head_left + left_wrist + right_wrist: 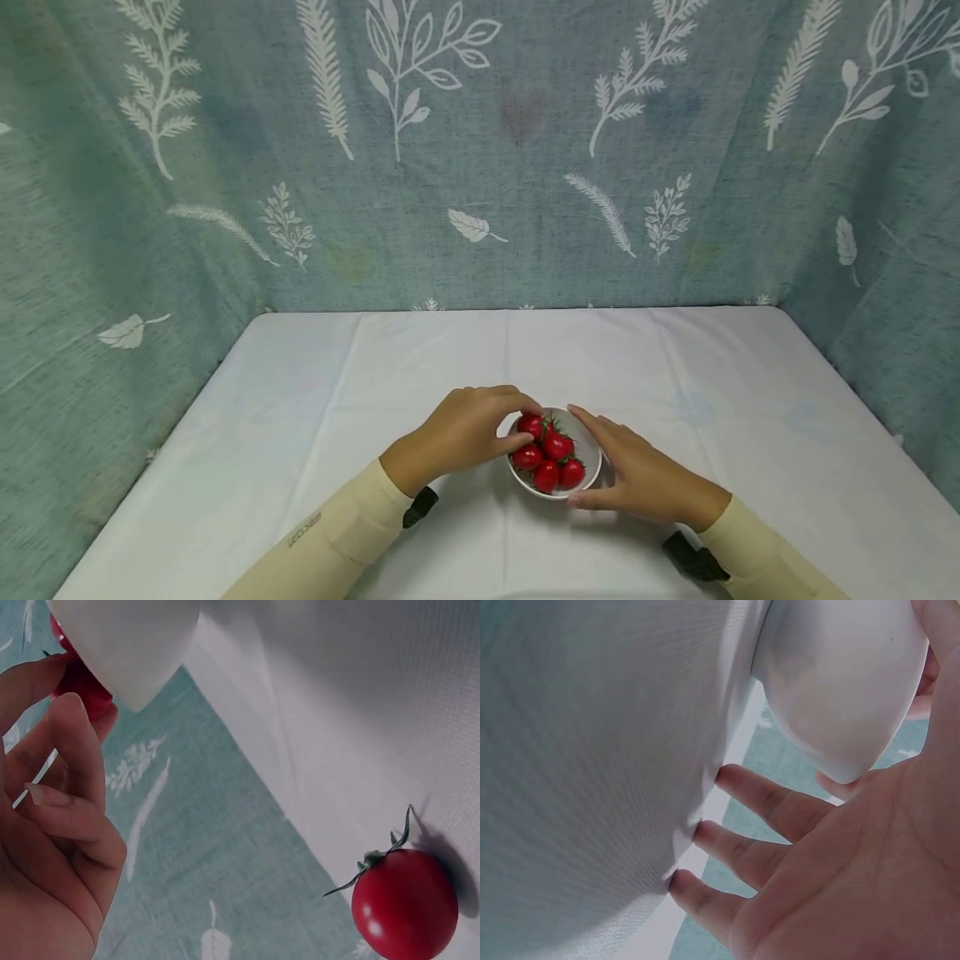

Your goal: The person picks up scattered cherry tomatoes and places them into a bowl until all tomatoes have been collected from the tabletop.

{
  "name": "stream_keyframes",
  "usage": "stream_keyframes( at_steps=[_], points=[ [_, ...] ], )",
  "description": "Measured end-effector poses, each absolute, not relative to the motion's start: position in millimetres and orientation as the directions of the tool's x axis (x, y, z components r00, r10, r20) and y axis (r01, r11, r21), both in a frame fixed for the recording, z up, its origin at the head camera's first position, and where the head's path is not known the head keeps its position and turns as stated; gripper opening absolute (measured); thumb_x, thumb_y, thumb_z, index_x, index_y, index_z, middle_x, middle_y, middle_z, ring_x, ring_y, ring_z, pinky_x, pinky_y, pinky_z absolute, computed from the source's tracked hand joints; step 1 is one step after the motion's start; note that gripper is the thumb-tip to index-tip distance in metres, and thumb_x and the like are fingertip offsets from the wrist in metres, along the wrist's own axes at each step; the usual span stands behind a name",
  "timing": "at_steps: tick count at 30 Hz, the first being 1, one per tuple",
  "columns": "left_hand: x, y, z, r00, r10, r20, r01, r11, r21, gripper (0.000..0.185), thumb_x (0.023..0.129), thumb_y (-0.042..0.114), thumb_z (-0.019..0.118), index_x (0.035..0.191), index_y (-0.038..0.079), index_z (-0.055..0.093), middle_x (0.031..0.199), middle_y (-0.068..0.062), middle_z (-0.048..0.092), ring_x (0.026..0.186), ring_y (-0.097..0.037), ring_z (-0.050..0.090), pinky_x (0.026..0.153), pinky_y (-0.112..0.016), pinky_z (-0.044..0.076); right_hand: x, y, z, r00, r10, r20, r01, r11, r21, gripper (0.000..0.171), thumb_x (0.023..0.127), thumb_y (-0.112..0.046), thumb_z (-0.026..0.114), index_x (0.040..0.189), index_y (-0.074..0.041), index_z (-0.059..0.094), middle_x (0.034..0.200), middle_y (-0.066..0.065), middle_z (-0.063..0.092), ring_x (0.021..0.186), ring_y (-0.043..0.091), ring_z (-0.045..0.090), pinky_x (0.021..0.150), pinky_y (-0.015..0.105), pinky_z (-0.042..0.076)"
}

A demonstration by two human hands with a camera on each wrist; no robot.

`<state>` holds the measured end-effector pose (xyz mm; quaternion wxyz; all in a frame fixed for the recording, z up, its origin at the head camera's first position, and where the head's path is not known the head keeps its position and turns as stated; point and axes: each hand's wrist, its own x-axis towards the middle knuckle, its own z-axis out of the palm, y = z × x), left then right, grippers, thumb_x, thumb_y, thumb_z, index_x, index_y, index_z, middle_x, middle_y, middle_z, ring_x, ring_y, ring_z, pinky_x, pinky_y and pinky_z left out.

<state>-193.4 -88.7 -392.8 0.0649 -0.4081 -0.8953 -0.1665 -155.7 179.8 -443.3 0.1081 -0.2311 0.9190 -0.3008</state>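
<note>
A small white bowl (pixel 588 450) holds several red cherry tomatoes (pixel 557 446) with green stems. My left hand (pixel 465 429) reaches over its left rim and pinches a cherry tomato (pixel 86 690) between thumb and fingers, just inside the bowl. On the bowl's right side, my right hand (pixel 645 475) holds it between thumb and index finger, while the other fingertips (pixel 727 776) touch the cloth. Another cherry tomato (pixel 405 904) lies loose on the cloth in the left wrist view; the head view does not show it, with the left arm likely covering it.
A white cloth (pixel 420 358) with faint folds covers the table. Green-blue curtains (pixel 480 267) with white leaf prints hang behind and along both sides. Dark straps (pixel 693 557) sit at both wrists over cream sleeves (pixel 322 542).
</note>
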Motion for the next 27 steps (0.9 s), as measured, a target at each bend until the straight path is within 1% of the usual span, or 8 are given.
stream_keyframes(
  at_steps=[3, 6, 10, 14, 21, 22, 27],
  points=[
    [-194.5, -86.7, -393.8, -0.655, 0.717, 0.238, 0.755, 0.608, 0.245, 0.032, 0.090, 0.030, 0.076, 0.120, 0.023, 0.071, 0.111, 0.010, 0.072, 0.084, -0.009, 0.068, 0.065, -0.019, 0.049, -155.0, 180.1, -442.0, -0.870, -0.489, -0.058, -0.361, 0.713, -0.601, 0.110, 0.075, -0.068, 0.075, 0.161, -0.028, 0.018, 0.160, 0.017, 0.034, 0.145, 0.050, 0.030, 0.104, 0.073, 0.034],
    [-195.2, -85.7, -394.7, -0.667, 0.716, 0.207, 0.743, 0.619, 0.256, 0.032, 0.090, 0.030, 0.075, 0.122, 0.025, 0.071, 0.112, 0.011, 0.072, 0.079, -0.009, 0.067, 0.064, -0.019, 0.047, -154.6, 179.9, -441.2, -0.869, -0.491, -0.057, -0.362, 0.711, -0.603, 0.111, 0.075, -0.068, 0.075, 0.161, -0.026, 0.018, 0.160, 0.017, 0.034, 0.145, 0.050, 0.030, 0.105, 0.073, 0.033],
    [-195.4, -85.1, -395.4, -0.681, 0.715, 0.158, 0.725, 0.629, 0.281, 0.032, 0.091, 0.030, 0.074, 0.123, 0.026, 0.070, 0.113, 0.012, 0.072, 0.079, -0.008, 0.065, 0.067, -0.019, 0.047, -154.2, 179.6, -440.9, -0.870, -0.489, -0.057, -0.361, 0.712, -0.602, 0.111, 0.075, -0.068, 0.075, 0.161, -0.026, 0.018, 0.159, 0.018, 0.035, 0.145, 0.050, 0.030, 0.105, 0.073, 0.034],
    [-195.4, -84.4, -395.0, -0.681, 0.722, 0.123, 0.719, 0.628, 0.297, 0.033, 0.092, 0.030, 0.073, 0.125, 0.026, 0.070, 0.116, 0.012, 0.072, 0.081, -0.008, 0.065, 0.070, -0.020, 0.049, -154.2, 179.7, -441.0, -0.871, -0.488, -0.056, -0.361, 0.713, -0.601, 0.111, 0.075, -0.068, 0.075, 0.161, -0.026, 0.018, 0.159, 0.019, 0.034, 0.145, 0.049, 0.031, 0.104, 0.072, 0.034],
    [-196.3, -83.4, -394.6, -0.691, 0.716, 0.099, 0.708, 0.644, 0.290, 0.033, 0.093, 0.034, 0.072, 0.125, 0.028, 0.070, 0.119, 0.013, 0.071, 0.088, -0.002, 0.064, 0.076, -0.025, 0.052, -155.2, 180.2, -441.2, -0.869, -0.492, -0.057, -0.363, 0.710, -0.603, 0.111, 0.075, -0.068, 0.075, 0.161, -0.028, 0.017, 0.159, 0.016, 0.035, 0.144, 0.046, 0.034, 0.105, 0.071, 0.034],
    [-196.3, -83.8, -394.4, -0.692, 0.715, 0.098, 0.707, 0.644, 0.292, 0.033, 0.093, 0.034, 0.072, 0.126, 0.028, 0.069, 0.119, 0.013, 0.071, 0.088, -0.003, 0.065, 0.076, -0.025, 0.052, -155.3, 180.3, -441.2, -0.869, -0.492, -0.056, -0.363, 0.711, -0.603, 0.111, 0.075, -0.068, 0.075, 0.161, -0.027, 0.017, 0.159, 0.015, 0.035, 0.144, 0.046, 0.034, 0.105, 0.071, 0.034],
    [-194.4, -89.2, -391.0, -0.697, 0.708, 0.119, 0.706, 0.646, 0.290, 0.035, 0.093, 0.034, 0.072, 0.127, 0.027, 0.069, 0.120, 0.011, 0.071, 0.096, -0.007, 0.068, 0.081, -0.029, 0.054, -155.9, 180.0, -442.0, -0.868, -0.493, -0.053, -0.366, 0.710, -0.602, 0.111, 0.075, -0.068, 0.074, 0.161, -0.026, 0.017, 0.159, 0.015, 0.036, 0.145, 0.045, 0.034, 0.106, 0.071, 0.034]
  ],
)
